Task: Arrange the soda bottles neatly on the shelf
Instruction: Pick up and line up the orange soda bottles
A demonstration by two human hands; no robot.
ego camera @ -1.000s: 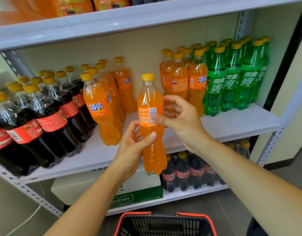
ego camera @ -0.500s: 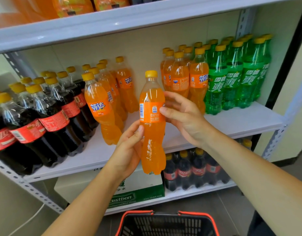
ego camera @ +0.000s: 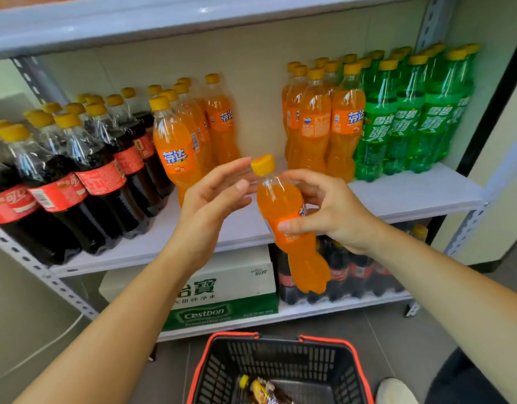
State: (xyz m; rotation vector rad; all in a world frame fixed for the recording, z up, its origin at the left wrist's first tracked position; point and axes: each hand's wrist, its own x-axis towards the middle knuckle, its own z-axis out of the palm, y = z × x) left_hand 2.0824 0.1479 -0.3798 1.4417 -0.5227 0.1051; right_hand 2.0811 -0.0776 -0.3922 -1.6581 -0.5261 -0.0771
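Note:
An orange soda bottle (ego camera: pixel 289 225) with a yellow cap hangs tilted in front of the middle shelf (ego camera: pixel 411 196), cap leaning left. My right hand (ego camera: pixel 336 211) grips it round the label, thumb across the front. Just left of the bottle's neck, my left hand (ego camera: pixel 210 199) is off the bottle, its fingers relaxed and spread. On the shelf stand rows of cola bottles (ego camera: pixel 76 170) at left, orange bottles (ego camera: pixel 187 132) beside them, a second orange group (ego camera: pixel 321 123) and green soda bottles (ego camera: pixel 411 118) at right. A gap lies between the two orange groups.
A black basket with red rim (ego camera: pixel 280 371) sits on the floor below, holding a bottle. The bottom shelf carries a white-and-green carton (ego camera: pixel 225 295) and packed cola bottles (ego camera: pixel 353 272). An upper shelf board (ego camera: pixel 193 21) overhangs. A shoe shows at lower right.
The left hand let go of the bottle's lower part and rose beside its neck. The right hand lowered the bottle and tilted it, cap to the left. The view dropped, showing more of the basket.

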